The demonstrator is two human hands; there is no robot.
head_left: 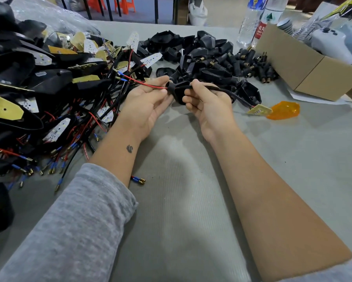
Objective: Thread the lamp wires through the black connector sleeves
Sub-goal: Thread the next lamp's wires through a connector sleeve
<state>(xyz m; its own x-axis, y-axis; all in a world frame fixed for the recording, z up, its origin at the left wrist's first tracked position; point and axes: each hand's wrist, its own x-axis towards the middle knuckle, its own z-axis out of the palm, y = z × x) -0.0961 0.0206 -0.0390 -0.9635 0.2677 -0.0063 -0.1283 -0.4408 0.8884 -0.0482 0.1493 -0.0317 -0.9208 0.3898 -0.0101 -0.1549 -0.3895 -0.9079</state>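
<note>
A: Where is the sleeve sitting right now?

B: The black connector sleeve (172, 88) is hanging between the two grips, above the counter (181, 180). The left hand (144, 102) is pinching the red wire (150, 84) just where it is coming out of the sleeve's left mouth. The right hand (205, 102) is curling its fingers around the black sheathed cable (228, 92) and the sleeve's body.

A: So both grips are clamped, neither loose?

B: Yes, both are holding. The risk, as I judge it, is lying on the right hand's far side: the cable is running out to a small LED board (259, 109), resting beside an orange lens (284, 112). Pulling too hard leftward may be dragging that board along or straining its solder joint.

A: Anything on the left?

B: The wire's blue-collared terminals (121, 75) are trailing toward the tangle of wired lamp housings (49, 88) beyond the left grip. They may be snagging there, and a jerk could be tugging the wire back out of the sleeve.
</note>
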